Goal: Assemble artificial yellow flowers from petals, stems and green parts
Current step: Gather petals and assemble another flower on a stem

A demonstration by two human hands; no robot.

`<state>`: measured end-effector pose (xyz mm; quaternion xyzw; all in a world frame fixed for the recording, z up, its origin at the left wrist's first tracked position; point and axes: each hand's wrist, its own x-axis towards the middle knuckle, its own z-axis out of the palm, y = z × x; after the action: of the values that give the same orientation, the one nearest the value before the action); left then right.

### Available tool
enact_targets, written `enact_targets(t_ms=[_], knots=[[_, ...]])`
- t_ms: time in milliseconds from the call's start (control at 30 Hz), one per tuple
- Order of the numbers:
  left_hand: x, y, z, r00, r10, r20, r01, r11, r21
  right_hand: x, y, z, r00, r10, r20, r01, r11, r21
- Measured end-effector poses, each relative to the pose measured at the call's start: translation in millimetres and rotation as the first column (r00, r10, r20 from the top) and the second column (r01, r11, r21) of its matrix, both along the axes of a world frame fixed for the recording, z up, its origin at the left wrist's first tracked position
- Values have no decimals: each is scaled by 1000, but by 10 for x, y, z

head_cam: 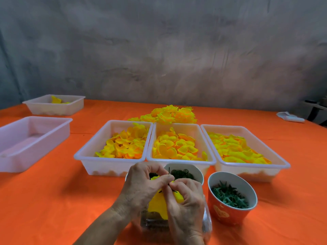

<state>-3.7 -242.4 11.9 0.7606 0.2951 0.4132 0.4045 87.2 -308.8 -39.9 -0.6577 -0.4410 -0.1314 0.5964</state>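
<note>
Over the orange table [53,200], my left hand [141,184] and right hand [185,200] pinch a thin dark stem [169,172] through yellow fabric petals [157,206]; squeezing unevenly could bend it or slide them off.

Soft even light, slight blur, curved edges

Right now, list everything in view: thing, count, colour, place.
petal trays: three, white, side by side mid-table, holding yellow petals
finished flowers: one pile, yellow, behind the trays
side trays: two, white, far left; rear one holds yellow pieces
star-part cup: one, red, right of hands
ring cup: one, white, behind hands
clear container: one, under hands
tablecloth: orange
hands: two, holding yellow petal on dark stem
</note>
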Motion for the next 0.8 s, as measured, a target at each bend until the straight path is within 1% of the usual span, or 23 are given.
enact_targets(t_ms=[100,200,367,467,533,667,800], knots=[[-14,-6,-58,1000,16,-11,-16,1000,15,130,-88,73,979,180,-92,-189,976,-112],[-23,-35,-124,999,10,40,-13,998,61,232,-173,182,941,309,-140,-332,921,-202],[-44,-37,-254,998,22,53,-26,997,78,355,-170,201,873,384,-299,-442,883,-156],[-80,-22,-308,999,27,45,-32,991,129,358,-163,166,841,426,-334,-485,867,-115],[-96,-12,-307,999,21,28,-26,982,188,348,-159,137,853,415,-316,-466,879,-103],[-82,-16,-289,999,33,-5,-30,942,333,325,-145,104,901,400,-170,-414,908,-60],[-60,-22,-328,999,49,8,-49,939,340,310,-125,61,916,384,-114,-392,919,-50]])
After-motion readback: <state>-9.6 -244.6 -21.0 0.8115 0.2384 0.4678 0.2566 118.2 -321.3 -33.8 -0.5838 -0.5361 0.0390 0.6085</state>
